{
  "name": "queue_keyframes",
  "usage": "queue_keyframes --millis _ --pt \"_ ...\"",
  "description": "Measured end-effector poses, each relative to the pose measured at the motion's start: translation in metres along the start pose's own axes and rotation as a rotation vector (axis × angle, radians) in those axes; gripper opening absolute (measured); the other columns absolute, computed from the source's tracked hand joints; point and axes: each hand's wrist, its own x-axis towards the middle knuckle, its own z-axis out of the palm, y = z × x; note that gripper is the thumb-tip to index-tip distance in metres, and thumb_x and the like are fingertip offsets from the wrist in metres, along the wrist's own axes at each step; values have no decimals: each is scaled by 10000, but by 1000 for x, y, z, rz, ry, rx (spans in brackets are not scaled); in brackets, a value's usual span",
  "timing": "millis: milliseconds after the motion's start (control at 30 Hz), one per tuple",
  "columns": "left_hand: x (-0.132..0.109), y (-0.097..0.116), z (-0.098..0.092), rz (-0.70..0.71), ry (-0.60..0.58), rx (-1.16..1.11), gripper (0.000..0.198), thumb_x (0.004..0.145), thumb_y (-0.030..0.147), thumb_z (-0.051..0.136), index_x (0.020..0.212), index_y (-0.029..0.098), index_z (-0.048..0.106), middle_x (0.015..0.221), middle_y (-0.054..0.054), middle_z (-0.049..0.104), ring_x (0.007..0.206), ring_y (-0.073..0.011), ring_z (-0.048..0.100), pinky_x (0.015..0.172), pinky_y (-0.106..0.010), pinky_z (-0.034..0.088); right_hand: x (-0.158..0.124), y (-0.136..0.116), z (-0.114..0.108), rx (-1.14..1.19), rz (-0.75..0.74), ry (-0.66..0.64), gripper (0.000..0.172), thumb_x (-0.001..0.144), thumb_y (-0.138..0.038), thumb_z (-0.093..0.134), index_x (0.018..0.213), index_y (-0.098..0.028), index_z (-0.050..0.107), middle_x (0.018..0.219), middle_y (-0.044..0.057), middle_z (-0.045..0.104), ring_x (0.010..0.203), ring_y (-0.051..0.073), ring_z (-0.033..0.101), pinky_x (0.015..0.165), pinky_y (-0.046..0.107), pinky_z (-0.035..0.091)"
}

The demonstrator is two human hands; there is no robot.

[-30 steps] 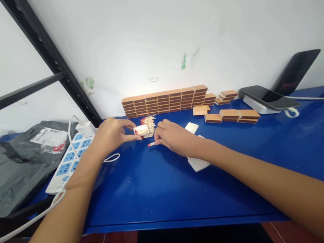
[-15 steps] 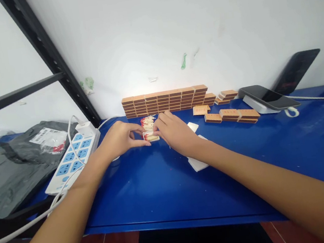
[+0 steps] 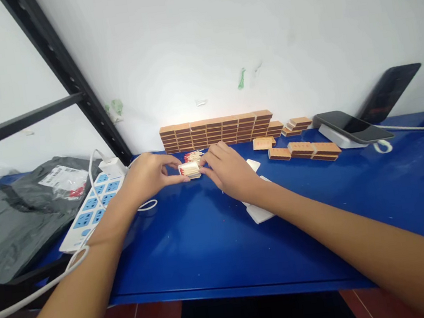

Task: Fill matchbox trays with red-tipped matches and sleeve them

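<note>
A small white matchbox tray [image 3: 195,174] filled with red-tipped matches is between my hands, its near side facing me. My left hand [image 3: 149,175] pinches the tray's left end, thumb low and fingers behind. At the right end, the thumb and fingertips of my right hand [image 3: 226,170] close on the tray; part of that grip is hidden by the hand itself. Just behind the tray lies a pile of loose matches [image 3: 193,156] with red heads, partly covered by the fingers.
Stacked matchboxes [image 3: 216,132] form a row along the wall. More matchboxes [image 3: 301,149] lie to the right, before a phone [image 3: 353,126] on a stand. White empty trays [image 3: 259,214] lie beside my right forearm. A power strip [image 3: 94,207] and grey plastic bag [image 3: 19,217] are left.
The tray has shifted slightly left and away from me, and it appears tilted. Both hands have moved with it, the left one farther left and up.
</note>
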Motion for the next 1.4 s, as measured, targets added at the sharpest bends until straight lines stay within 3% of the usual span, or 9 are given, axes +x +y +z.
queue_keyframes --millis 267,400,933,1100,1400 --pt "1 -6 -7 -93 9 151 370 765 489 949 997 217 854 745 -30 790 707 -234 746 657 -298 443 -1 -3 10 0 -40 -156 240 1089 -234 559 1192 -148 759 1112 148 654 1016 278 484 851 401 392" --pt "1 -7 -5 -89 11 164 371 763 480 954 1007 220 851 729 -23 782 705 -230 741 658 -302 442 1 -4 12 -12 -27 -204 235 1085 -260 581 1132 -145 779 1111 152 649 1020 278 484 863 399 405" --pt "1 -8 -4 -58 20 178 370 762 470 957 1001 210 846 730 -21 779 690 -228 739 651 -307 443 0 -8 12 53 -40 -216 193 1081 -249 588 1007 -151 737 1072 138 654 1001 263 509 867 394 418" --pt "1 -8 -4 -58 12 176 368 763 466 958 1002 211 844 721 -20 776 670 -222 727 653 -307 437 3 -14 7 -42 -14 -281 242 1100 -223 515 1043 -114 723 1124 165 672 1029 285 525 874 412 421" --pt "1 -8 -4 -60 17 175 364 771 483 945 1000 219 842 723 -21 777 677 -218 730 651 -300 441 3 -14 9 -35 -30 -253 239 1099 -222 516 1073 -120 730 1157 177 677 1037 285 525 889 418 421"
